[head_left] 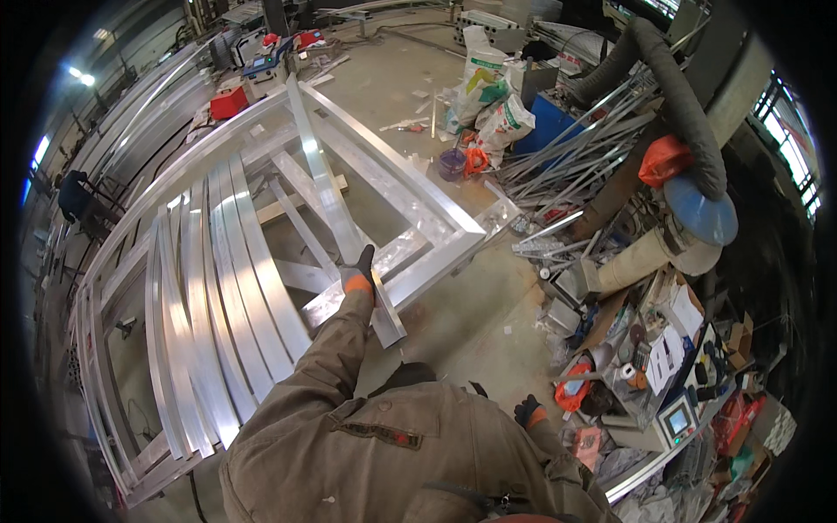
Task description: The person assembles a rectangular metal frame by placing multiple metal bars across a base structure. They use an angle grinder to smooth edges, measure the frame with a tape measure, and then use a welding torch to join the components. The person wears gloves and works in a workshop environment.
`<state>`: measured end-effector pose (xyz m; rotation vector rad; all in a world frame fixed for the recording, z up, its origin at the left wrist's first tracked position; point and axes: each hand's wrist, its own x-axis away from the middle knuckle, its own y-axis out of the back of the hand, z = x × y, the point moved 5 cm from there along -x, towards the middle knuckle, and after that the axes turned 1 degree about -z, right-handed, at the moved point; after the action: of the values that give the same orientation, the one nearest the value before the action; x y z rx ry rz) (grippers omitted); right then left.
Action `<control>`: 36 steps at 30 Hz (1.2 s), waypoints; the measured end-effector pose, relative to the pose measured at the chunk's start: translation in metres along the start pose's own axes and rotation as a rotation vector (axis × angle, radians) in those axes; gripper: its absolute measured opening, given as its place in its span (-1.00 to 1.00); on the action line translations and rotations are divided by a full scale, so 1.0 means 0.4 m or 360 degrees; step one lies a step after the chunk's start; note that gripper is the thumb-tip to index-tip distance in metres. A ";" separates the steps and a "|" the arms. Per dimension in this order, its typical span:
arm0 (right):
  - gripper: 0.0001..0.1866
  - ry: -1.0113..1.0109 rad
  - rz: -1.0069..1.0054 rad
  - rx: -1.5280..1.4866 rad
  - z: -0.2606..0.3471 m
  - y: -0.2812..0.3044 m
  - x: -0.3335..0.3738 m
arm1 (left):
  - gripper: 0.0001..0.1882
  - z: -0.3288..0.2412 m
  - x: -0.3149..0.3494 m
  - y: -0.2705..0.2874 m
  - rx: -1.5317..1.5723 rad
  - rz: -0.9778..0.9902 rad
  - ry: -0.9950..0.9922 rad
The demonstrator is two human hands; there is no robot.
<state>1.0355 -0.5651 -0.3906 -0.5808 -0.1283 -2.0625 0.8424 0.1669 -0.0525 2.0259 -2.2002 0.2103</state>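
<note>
My left hand (358, 272), in a black glove with an orange cuff, is closed around a long flat aluminium bar (324, 183) near its close end. That bar lies slantwise over a welded aluminium frame (427, 187) and reaches to the frame's far side. On the frame's left half several similar aluminium strips (228, 270) lie side by side. Low at my right side hangs my right hand (527, 410), gloved the same way, its fingers loosely apart with nothing seen in them.
On the right stands a cluttered bench with a small control screen (677, 422), papers and tools. Behind it are a grey hose (689, 105), scrap metal strips (558, 166) and white sacks (504, 126). A red box (228, 103) sits beyond the frame; another person (83, 200) is far left.
</note>
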 end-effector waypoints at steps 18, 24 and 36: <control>-0.84 -0.0441 -0.0297 0.1376 0.638 0.342 -0.415 | 0.30 0.055 -0.380 -0.576 -0.0815 -0.0609 0.0461; -0.69 -0.0218 -0.0427 0.1303 0.845 0.409 -0.574 | 0.19 0.071 -0.416 -0.701 -0.0433 -0.0386 0.0208; -0.59 -0.0006 -0.0113 0.1792 0.837 0.617 -0.748 | 0.42 0.144 -0.401 -0.775 -0.0674 -0.0537 0.0122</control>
<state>1.4872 -0.3589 -0.2647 0.1306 -1.2175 -1.6944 1.1637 0.2868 -0.1390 2.0518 -1.6464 -0.1967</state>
